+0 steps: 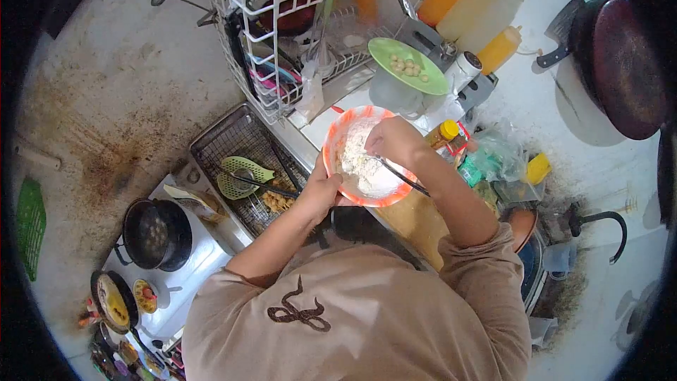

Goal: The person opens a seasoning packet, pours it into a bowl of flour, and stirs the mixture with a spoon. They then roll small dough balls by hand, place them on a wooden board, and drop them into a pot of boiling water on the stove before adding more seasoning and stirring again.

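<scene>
Orange-rimmed bowl (349, 127) of white flour sits at the near edge of the tabletop (416, 222), directly in front of the person; every place below is told from this bowl. Left hand (321, 187) wraps the bowl's near-left rim, fingers closed around it from outside. Right hand (393, 140) hovers over the bowl's far-right part, closed on a thin dark utensil (402, 176) whose handle runs out past the near-right rim along the forearm, its tip down in the flour.

Room around the bowl is tight. Left of it, almost touching, lies a wire tray (243, 152) with a green slotted spoon (240, 175) and some fried pieces on the mesh. Beyond the bowl, just past its far rim, stands a white dish rack (282, 0) crowded with utensils. To the far right rests a green plate (412, 63) holding small pale balls, with orange squeeze bottles (501, 48) farther off. Right of the bowl, close against the wrist, stands a yellow-capped bottle (448, 134) with a red label, writing too small to read, and crumpled plastic bags (497, 159) after it. The freest space is the bare tabletop near-right of the bowl, under the right forearm. Well to the near left a black pot (156, 234) sits on a white stove (190, 275)
</scene>
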The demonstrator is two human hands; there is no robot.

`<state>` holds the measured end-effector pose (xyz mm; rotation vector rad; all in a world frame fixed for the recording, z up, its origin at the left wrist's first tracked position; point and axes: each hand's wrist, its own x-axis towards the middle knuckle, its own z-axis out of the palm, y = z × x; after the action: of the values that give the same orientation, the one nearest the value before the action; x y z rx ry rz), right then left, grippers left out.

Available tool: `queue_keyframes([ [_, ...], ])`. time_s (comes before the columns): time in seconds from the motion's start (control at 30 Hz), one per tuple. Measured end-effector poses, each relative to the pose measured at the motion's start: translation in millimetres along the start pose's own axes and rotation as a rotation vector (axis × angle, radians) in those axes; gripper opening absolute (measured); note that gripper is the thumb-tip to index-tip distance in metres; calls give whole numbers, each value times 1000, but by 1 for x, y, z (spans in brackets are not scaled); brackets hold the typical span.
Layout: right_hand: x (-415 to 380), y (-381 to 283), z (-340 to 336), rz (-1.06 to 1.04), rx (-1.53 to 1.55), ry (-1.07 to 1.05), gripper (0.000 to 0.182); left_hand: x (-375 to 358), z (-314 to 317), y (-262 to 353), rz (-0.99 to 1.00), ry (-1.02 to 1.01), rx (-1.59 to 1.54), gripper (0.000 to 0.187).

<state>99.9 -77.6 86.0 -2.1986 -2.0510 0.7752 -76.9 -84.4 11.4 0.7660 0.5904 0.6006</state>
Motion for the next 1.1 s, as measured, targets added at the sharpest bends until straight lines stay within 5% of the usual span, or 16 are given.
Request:
queue_keyframes([
  [0.23,-3,13,12,-89,17,115,11,3,1,-1,16,-6,-38,63],
  [0.33,-12,-3,0,33,-162,123,9,7,-3,-4,14,-20,-47,61],
  [0.43,4,40,33,-337,17,431,18,6,-1,-2,14,4,-19,60],
  [0.53,-14,10,13,-165,-146,335,21,7,2,6,-8,46,30,60],
  [0.67,-26,6,15,-299,-84,738,21,21,-15,-6,117,46,33,57],
  [0.77,-50,-8,-1,-307,29,855,18,21,-15,0,154,56,70,56],
  [0.83,-43,-9,24,-113,5,905,24,20,-9,3,145,78,81,56],
  [0.93,-42,28,23,-156,-117,682,42,31,-9,10,128,96,78,56],
  [1.0,-63,38,7,-147,8,742,38,34,-6,5,156,127,72,55],
  [1.1,-102,87,-9,201,318,624,23,48,-20,-6,147,132,45,59],
])
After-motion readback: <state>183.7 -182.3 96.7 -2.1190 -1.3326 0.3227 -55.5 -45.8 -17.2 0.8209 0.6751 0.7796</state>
